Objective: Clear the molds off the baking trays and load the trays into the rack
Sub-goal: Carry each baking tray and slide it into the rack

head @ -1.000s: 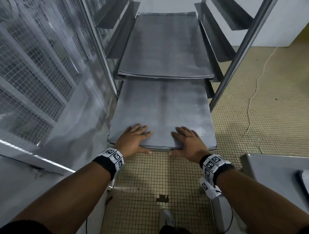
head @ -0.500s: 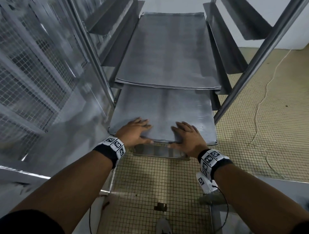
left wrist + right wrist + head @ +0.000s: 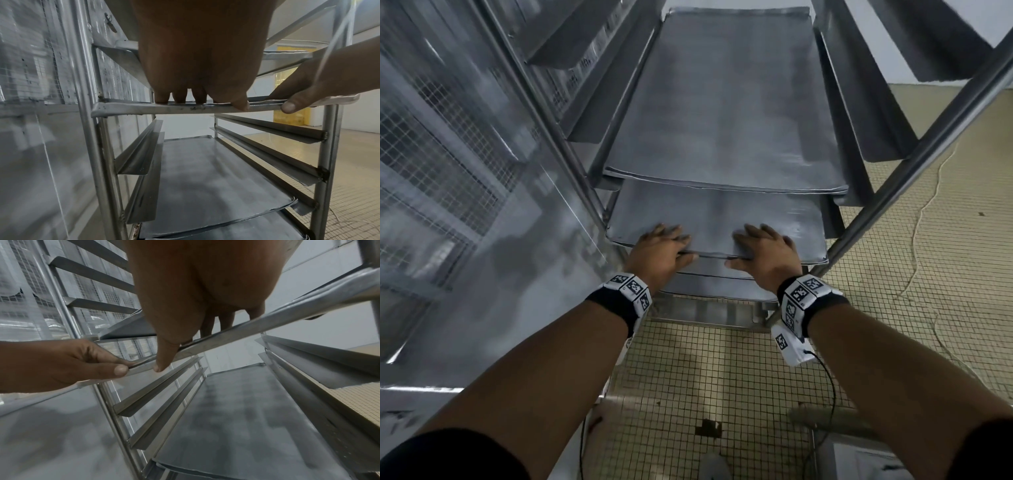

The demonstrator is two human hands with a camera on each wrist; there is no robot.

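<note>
An empty grey baking tray (image 3: 715,219) lies on the runners of the steel rack (image 3: 914,164), its near edge sticking out. My left hand (image 3: 661,250) and right hand (image 3: 763,253) both hold that near edge, fingers flat on top and thumbs under the rim. The left wrist view shows my left hand (image 3: 197,65) over the tray rim (image 3: 144,108) and my right hand (image 3: 298,91) pinching it. The right wrist view shows my right hand (image 3: 195,288) and left hand (image 3: 61,361) on the rim (image 3: 267,321). No molds are in view.
Another tray (image 3: 722,113) sits one level higher, and lower trays (image 3: 205,178) lie near the rack's bottom. A mesh-panelled metal wall (image 3: 431,154) stands close on the left. A white cable (image 3: 921,222) runs over the tiled floor (image 3: 722,377) on the right.
The tray has slid deeper into the rack, and both hands have gone forward with it, keeping their hold on the near edge.
</note>
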